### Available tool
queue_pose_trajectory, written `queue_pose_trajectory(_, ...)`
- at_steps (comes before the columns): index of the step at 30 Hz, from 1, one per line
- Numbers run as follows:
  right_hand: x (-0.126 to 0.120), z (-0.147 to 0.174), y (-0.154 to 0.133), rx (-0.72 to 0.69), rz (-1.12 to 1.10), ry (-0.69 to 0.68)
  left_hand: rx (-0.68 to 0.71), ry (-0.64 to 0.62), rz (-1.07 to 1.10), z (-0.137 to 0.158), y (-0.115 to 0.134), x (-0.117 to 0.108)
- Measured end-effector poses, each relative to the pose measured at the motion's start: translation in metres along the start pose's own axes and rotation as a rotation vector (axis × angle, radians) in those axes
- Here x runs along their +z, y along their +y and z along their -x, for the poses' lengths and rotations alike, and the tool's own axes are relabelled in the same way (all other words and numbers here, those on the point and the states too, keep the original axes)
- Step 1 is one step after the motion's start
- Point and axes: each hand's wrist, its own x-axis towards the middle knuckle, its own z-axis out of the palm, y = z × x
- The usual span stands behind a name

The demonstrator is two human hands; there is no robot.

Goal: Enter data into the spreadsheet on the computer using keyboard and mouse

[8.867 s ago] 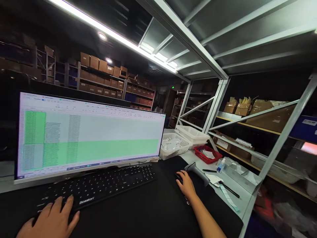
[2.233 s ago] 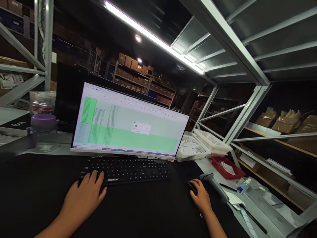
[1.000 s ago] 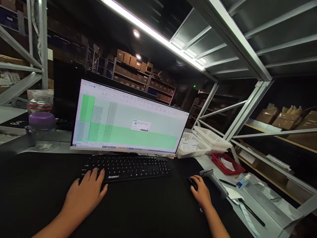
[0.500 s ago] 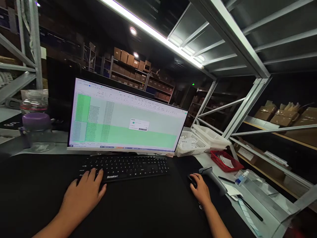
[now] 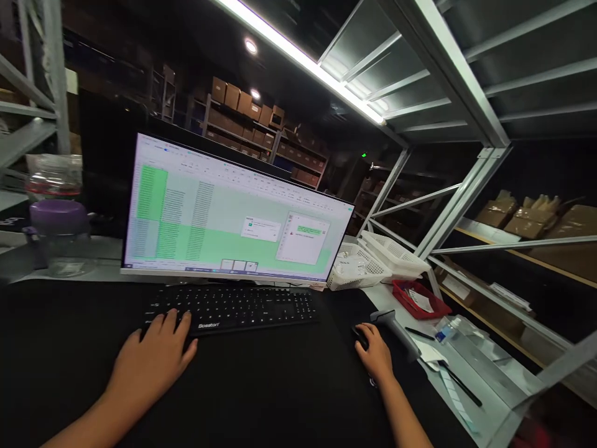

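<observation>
My left hand (image 5: pixel 152 354) lies with its fingers spread, fingertips on the lower left keys of a black keyboard (image 5: pixel 242 308). Over a black computer mouse (image 5: pixel 359 336) on the dark desk mat (image 5: pixel 261 386), my right hand (image 5: pixel 375 354) is curled, covering most of it. Behind the keyboard stands a monitor (image 5: pixel 228 211) with a spreadsheet in green and pale columns. A chat window and a small pop-up box lie over the sheet. Just right of my right hand rests a grey barcode scanner (image 5: pixel 396 333).
Left of the monitor is a clear jar with a purple lid (image 5: pixel 60 218). To the right stand white baskets (image 5: pixel 359 274), a red basket (image 5: pixel 420 302), a small bottle (image 5: pixel 448 330) and a black pen (image 5: pixel 461 384). Metal shelving (image 5: pixel 466 180) rises at the right, above the desk.
A chat window has opened at the right of the screen, and small window previews show above the taskbar. The camera view has shifted slightly; both hands stay in place.
</observation>
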Motion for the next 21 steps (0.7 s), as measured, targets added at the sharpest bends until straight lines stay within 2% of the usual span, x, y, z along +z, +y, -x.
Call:
queue_pose_trajectory(16, 0.0013, -0.0031, 0.0012, 0.043, 0.036, 0.004, 0.023, 0.09, 0.088, -0.0006, -0.0047, 0.0075)
queue_pose_trajectory(21, 0.0012, -0.0042, 0.0015, -0.004, 0.003, 0.006, 0.03, 0.112, 0.111, -0.0004, -0.0038, 0.0058)
